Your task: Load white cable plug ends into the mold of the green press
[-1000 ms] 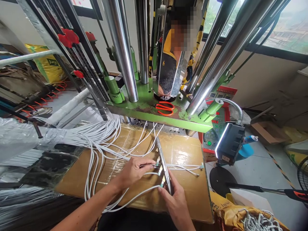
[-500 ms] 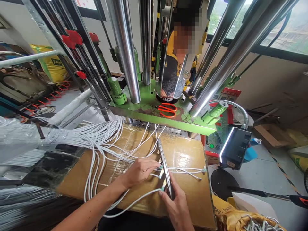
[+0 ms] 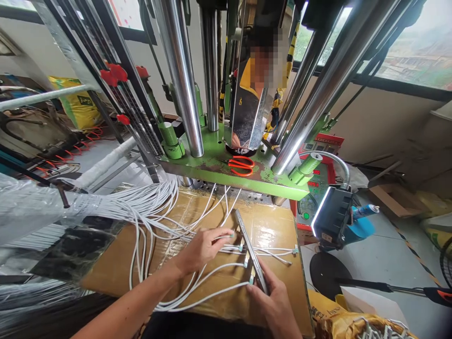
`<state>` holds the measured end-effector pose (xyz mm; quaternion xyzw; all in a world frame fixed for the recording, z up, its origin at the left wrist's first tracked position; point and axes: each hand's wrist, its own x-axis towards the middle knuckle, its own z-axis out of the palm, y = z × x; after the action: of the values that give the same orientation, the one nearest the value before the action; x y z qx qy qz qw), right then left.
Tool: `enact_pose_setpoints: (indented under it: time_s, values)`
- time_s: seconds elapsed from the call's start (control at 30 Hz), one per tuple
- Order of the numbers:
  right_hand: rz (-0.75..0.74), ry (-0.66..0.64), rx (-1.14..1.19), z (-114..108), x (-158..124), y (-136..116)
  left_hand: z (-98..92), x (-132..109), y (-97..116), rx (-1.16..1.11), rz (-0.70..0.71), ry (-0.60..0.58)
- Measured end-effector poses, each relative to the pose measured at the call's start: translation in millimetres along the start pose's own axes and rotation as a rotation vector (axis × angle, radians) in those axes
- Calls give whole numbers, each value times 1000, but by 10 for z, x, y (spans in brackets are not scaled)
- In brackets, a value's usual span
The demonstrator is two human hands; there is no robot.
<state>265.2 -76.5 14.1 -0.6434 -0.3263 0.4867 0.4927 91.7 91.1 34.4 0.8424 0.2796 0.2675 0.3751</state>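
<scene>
My right hand grips the lower end of a narrow metal mould bar, thumb on its left side. The bar stands slanted over the cardboard. White cables with teal connector ends sit along its left edge. Pinched between the thumb and fingers of my left hand is another white cable, its small teal tip pointing at the upper part of the bar. A gap separates that tip from the bar. Several more cables lie behind the bar, running to the right.
A taped cardboard sheet covers the work surface. Beyond it rises a green press plate with steel columns and orange-handled scissors. Bundled white cables lie at left. A lit lamp stands right. A person shows in a shiny panel.
The bar and my right hand have shifted slightly right and down in view. My left hand's cable tip, earlier close against the bar, is now apart from it.
</scene>
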Motion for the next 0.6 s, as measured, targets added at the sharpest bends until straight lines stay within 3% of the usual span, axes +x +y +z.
enact_pose_setpoints:
  time_s: [0.1,0.17,0.47,0.6]
  values:
    - [-17,10,-35,-5,-6,20,92,61,-137,62,225,-26]
    - [-37,27,-79,1,-7,31,129,99,-198,77,293,-37]
    - [-78,38,-124,19,-8,29,196,114,-256,155,323,10]
    - [-67,20,-217,0,-1,-6,173,190,-199,180,253,-10]
